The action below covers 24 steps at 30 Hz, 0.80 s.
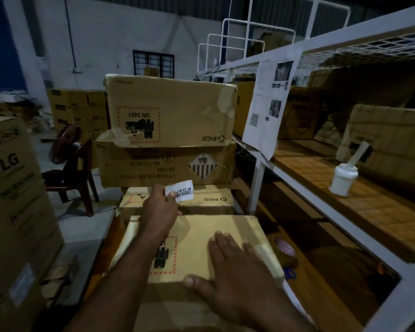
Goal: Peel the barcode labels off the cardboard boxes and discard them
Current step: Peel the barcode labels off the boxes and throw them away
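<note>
My left hand (159,212) pinches a white barcode label (181,190) and holds it up, free of the cardboard, in front of a stack of brown boxes. My right hand (228,271) lies flat with straight fingers on the top of the nearest cardboard box (197,233), which carries a red-dashed marking. Behind it sits a lower PICO box (209,200). Above that are a lithium-battery box (139,168) and a PICO box (173,109) marked UN 3481.
A white metal rack (259,178) stands at the right, with a white bottle (343,179) on its wooden shelf and a paper sheet (268,104) hanging from its frame. A tape roll (285,250) lies on the lower shelf. LG boxes (12,212) stand left, a dark chair (74,173) behind.
</note>
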{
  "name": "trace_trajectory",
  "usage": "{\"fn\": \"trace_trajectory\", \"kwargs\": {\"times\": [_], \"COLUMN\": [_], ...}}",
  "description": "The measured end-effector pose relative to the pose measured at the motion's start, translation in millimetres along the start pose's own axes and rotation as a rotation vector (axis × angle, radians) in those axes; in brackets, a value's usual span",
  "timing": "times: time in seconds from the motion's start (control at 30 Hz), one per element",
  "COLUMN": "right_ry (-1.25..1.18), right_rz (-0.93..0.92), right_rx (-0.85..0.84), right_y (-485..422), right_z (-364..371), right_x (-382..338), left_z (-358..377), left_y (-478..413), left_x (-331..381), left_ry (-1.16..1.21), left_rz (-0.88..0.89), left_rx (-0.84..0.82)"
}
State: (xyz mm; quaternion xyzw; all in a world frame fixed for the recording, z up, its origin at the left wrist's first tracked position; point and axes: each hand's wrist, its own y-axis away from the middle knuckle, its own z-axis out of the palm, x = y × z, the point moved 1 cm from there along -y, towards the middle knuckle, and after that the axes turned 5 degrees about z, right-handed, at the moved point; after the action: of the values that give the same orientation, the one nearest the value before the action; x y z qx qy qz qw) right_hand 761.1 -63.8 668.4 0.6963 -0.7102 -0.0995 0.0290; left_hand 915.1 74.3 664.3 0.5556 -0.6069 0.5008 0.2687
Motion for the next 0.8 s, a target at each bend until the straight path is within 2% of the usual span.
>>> {"fn": "trace_trajectory", "kwargs": {"times": [0.07,0.27,0.47,0.53,0.73,0.8], "right_ry": [-0.011,-0.001,-0.026,-0.026,-0.039,-0.030], "right_rz": [0.027,0.114,-0.029,-0.022,0.142,0.100], "right_rx": [-0.022,0.119,0.038,0.004,0.090,0.091], "right_y": [-12.6,-87.5,-23.4,-9.3,-73.3,-78.0], "right_z": [-5.0,-9.2,5.1,2.2,-6.1,-2.9], "right_x": [2.4,-4.1,-8.7,-3.0,-13.1,-31.6], "left_z": [2.1,0.2,2.4,3.3,4.6,3.5], "left_y": [0.0,-0.8,-4.5,-5.1,-2.6,-4.3], "left_x": [0.2,0.3,-1.7,-1.8,1.2,2.3], "left_ry": [-0.005,-0.008,-0.014,-0.020,-0.033,-0.039], "left_rz": [0.010,0.012,-0.007,-0.014,-0.008,-0.019], "left_rx": [-0.006,-0.004,-0.003,-0.017,-0.034,-0.023]}}
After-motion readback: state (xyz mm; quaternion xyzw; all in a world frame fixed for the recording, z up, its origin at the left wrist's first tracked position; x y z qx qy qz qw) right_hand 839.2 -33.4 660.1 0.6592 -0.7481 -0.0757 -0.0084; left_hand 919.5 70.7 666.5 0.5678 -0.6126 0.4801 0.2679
